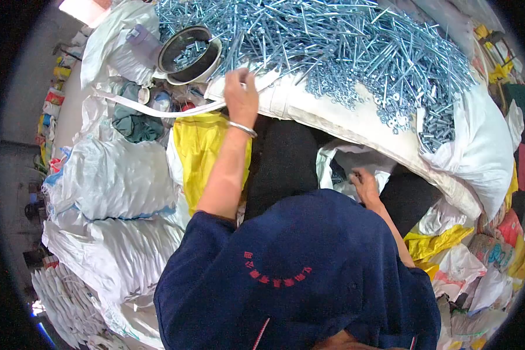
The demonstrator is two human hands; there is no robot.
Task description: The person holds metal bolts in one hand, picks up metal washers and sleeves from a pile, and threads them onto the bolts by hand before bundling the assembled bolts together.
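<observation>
My left hand (241, 96), with a metal bangle (242, 129) at the wrist, is at the near edge of a heap of long silvery bolts (309, 35). Its fingers are bent together, and whatever they pinch, if anything, is too small to make out. My right hand (366, 185) is low between the knees, at the mouth of a white plastic bag (381, 162). Its fingers are loosely curved and apart, with nothing visible in them. Dark contents show inside the bag. Small washers and nuts (395, 108) lie at the heap's near side.
A dark round pan (210, 69) with short bolts stands at the heap's left. A white strap (157, 111) crosses beside it. Stuffed white sacks (119, 178) crowd the left, a yellow sack (201, 157) lies by my left leg, and another white sack (484, 140) bounds the right.
</observation>
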